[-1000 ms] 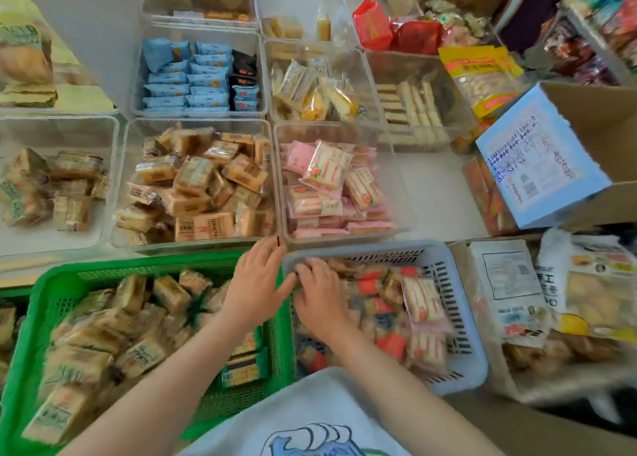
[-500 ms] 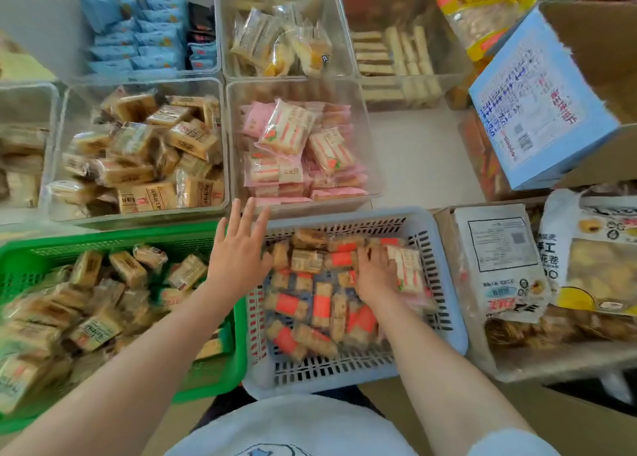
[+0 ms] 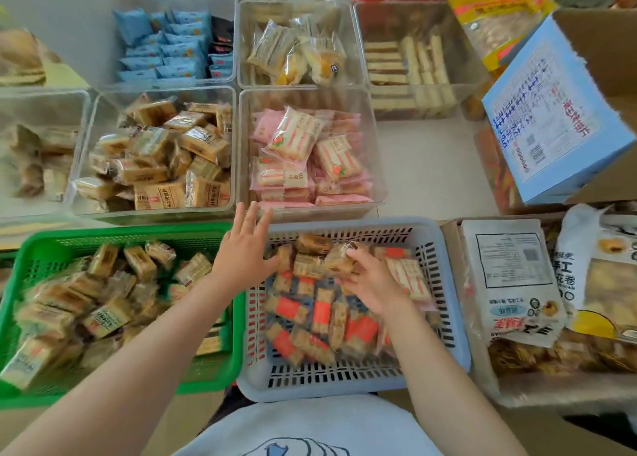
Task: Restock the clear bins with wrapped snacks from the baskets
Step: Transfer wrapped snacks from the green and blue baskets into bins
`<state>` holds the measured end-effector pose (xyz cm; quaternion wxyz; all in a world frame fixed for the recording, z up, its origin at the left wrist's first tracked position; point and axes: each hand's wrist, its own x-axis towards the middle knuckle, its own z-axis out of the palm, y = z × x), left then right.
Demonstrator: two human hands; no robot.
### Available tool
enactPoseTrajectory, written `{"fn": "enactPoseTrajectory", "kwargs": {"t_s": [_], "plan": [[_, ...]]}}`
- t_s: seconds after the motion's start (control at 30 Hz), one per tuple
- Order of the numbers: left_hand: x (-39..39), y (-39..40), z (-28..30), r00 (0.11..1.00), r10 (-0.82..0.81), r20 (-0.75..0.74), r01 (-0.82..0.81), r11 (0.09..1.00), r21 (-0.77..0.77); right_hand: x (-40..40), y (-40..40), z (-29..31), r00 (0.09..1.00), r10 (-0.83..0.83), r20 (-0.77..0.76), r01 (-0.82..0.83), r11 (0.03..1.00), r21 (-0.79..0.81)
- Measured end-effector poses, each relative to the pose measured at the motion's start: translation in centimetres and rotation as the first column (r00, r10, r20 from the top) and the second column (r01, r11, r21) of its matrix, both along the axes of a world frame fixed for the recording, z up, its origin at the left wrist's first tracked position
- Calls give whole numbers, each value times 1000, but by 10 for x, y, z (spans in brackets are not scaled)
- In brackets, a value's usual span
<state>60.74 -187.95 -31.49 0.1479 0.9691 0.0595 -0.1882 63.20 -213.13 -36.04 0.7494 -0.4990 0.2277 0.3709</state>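
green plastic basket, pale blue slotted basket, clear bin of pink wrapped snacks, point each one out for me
green plastic basket (image 3: 103, 233): head view, on its far rim
pale blue slotted basket (image 3: 344, 381): head view, on its near slotted wall
clear bin of pink wrapped snacks (image 3: 303, 98): head view, on its bare far wall

In front of me is a white tabletop (image 3: 424, 166) in soft, even light (no hard shadows), and at my right stands a brown cardboard box (image 3: 606, 41), open.

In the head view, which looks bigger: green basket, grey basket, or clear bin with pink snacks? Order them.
1. green basket and grey basket: alike, unsure
2. clear bin with pink snacks, though farther from the camera
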Motion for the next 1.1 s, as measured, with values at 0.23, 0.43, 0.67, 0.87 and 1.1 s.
{"fn": "enactPoseTrajectory", "kwargs": {"t_s": [0.23,0.43,0.67,0.87,1.1], "plan": [[-15,-7,48,998,6,65,24,893,-450,14,58,56,992,123,10,-122,963,241],[-22,59,61,962,215,170,-149,931,-334,34,143,86,885,368,285,-253,895,-367],[10,139,74,833,423,357,-281,879,-386,27,186,43,220,963,154,-123,184,-975],[78,168,62,759,426,493,-302,900,-313,22,195,42,177,984,19,-30,24,-999],[78,165,14,968,140,210,-170,977,132,23,199,38,141,990,-5,-11,-4,-1000]]}}
